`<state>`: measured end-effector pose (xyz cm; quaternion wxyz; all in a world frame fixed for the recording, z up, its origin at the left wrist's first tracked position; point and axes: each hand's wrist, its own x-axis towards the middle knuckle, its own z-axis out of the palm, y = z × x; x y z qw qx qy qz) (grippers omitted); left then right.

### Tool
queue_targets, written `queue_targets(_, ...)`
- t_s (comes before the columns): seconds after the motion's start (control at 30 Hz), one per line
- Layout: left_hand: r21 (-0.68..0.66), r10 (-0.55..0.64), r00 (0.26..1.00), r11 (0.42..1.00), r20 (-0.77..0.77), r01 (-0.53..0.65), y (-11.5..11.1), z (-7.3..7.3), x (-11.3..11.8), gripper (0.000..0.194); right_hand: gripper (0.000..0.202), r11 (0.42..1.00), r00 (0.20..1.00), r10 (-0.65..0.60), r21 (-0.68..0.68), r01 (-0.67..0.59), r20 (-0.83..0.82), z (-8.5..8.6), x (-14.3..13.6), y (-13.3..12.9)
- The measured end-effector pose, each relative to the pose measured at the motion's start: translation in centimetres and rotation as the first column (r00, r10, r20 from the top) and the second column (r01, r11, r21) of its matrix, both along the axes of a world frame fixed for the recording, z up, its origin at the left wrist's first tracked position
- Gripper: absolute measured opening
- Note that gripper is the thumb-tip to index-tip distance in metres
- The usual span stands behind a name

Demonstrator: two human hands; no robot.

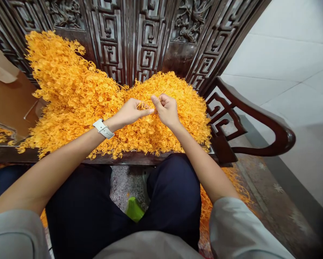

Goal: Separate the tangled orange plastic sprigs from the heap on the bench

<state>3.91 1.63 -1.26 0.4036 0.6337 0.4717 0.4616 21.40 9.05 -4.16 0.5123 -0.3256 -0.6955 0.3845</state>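
A big heap of thin, curly orange-yellow plastic pieces covers the seat of a dark carved wooden bench. Above the right part of the heap, my two hands almost meet. My left hand, below a white watch, is closed around a small curly orange piece, with thumb and fingers pinched. Facing it, my right hand is closed too, thumb against the bent index finger. An orange strand seems to run between the hands; what sits inside the right fingertips is too small to make out.
A cardboard box stands on the bench at the left. The carved backrest rises behind the heap, and a curved armrest juts out at the right. Orange strands lie on the floor. Something green shows between my knees.
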Motion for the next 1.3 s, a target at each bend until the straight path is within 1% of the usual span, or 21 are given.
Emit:
queue_targets(0.07,-0.010,0.015,0.999,1.000,0.043,-0.015,-0.1,0.1,0.2,0.051,0.074,1.000,1.000,0.015,0.001,-0.015,0.006,0.0,0.1,0.0)
queue_targets(0.13,-0.041,0.025,0.995,0.999,0.094,-0.022,-0.3,0.2,0.3,0.048,0.077,0.999,0.999,0.035,-0.036,-0.036,-0.013,0.2,0.1,-0.2)
queue_targets(0.23,-0.114,0.002,0.971,0.993,0.238,0.026,-0.5,0.2,0.5,0.038,0.076,0.976,0.989,0.108,-0.181,-0.124,-0.096,0.6,-0.1,-0.8)
queue_targets(0.3,-0.157,-0.003,0.928,0.985,0.373,0.067,-0.6,0.2,0.6,0.031,0.074,0.945,0.976,0.156,-0.263,-0.193,-0.154,1.0,-0.3,-1.3)
queue_targets(0.4,-0.204,0.067,0.839,0.977,0.539,0.053,-0.7,0.0,1.0,0.024,0.073,0.918,0.958,0.198,-0.302,-0.255,-0.208,1.6,-0.5,-1.9)
queue_targets(0.5,-0.200,0.136,0.773,0.980,0.620,-0.012,-0.8,-0.1,1.6,0.020,0.072,0.900,0.947,0.220,-0.326,-0.289,-0.232,1.8,-0.7,-2.1)
queue_targets(0.57,-0.183,0.156,0.733,0.982,0.662,-0.044,-0.7,-0.2,2.0,0.018,0.071,0.894,0.943,0.227,-0.332,-0.300,-0.243,1.6,-0.9,-1.9)
queue_targets(0.67,-0.214,0.172,0.687,0.977,0.706,-0.025,-0.6,-0.2,2.4,0.022,0.071,0.917,0.945,0.207,-0.285,-0.277,-0.252,1.4,-1.1,-1.8)
queue_targets(0.73,-0.255,0.173,0.685,0.967,0.708,0.019,-0.4,-0.1,2.5,0.025,0.070,0.914,0.939,0.233,-0.274,-0.300,-0.251,1.5,-1.0,-2.0)
queue_targets(0.77,-0.266,0.163,0.693,0.963,0.702,0.043,-0.4,0.0,2.5,0.026,0.069,0.899,0.930,0.266,-0.283,-0.334,-0.253,1.6,-0.9,-2.0)
queue_targets(0.87,-0.261,0.085,0.736,0.957,0.671,0.128,-0.4,0.4,2.3,0.024,0.063,0.835,0.889,0.370,-0.323,-0.445,-0.268,2.0,-0.5,-2.3)
queue_targets(0.93,-0.267,0.041,0.757,0.947,0.652,0.178,-0.6,0.7,2.3,0.022,0.061,0.804,0.872,0.411,-0.345,-0.484,-0.266,2.2,-0.2,-2.3)
queue_targets(1.0,-0.295,0.032,0.767,0.933,0.641,0.207,-0.9,1.0,2.2,0.022,0.058,0.779,0.856,0.448,-0.357,-0.516,-0.258,2.2,0.2,-2.3)
queue_targets(1.07,-0.311,0.009,0.782,0.921,0.623,0.237,-1.1,1.2,2.0,0.022,0.055,0.742,0.824,0.503,-0.359,-0.566,-0.259,2.2,0.6,-2.2)
queue_targets(1.17,-0.284,-0.098,0.806,0.905,0.583,0.316,-1.4,1.5,1.4,0.020,0.053,0.675,0.765,0.580,-0.360,-0.644,-0.279,2.1,1.1,-2.2)
queue_targets(1.3,-0.262,-0.232,0.819,0.871,0.525,0.415,-1.5,1.7,0.5,0.016,0.047,0.579,0.686,0.646,-0.369,-0.727,-0.335,2.3,1.6,-2.4)
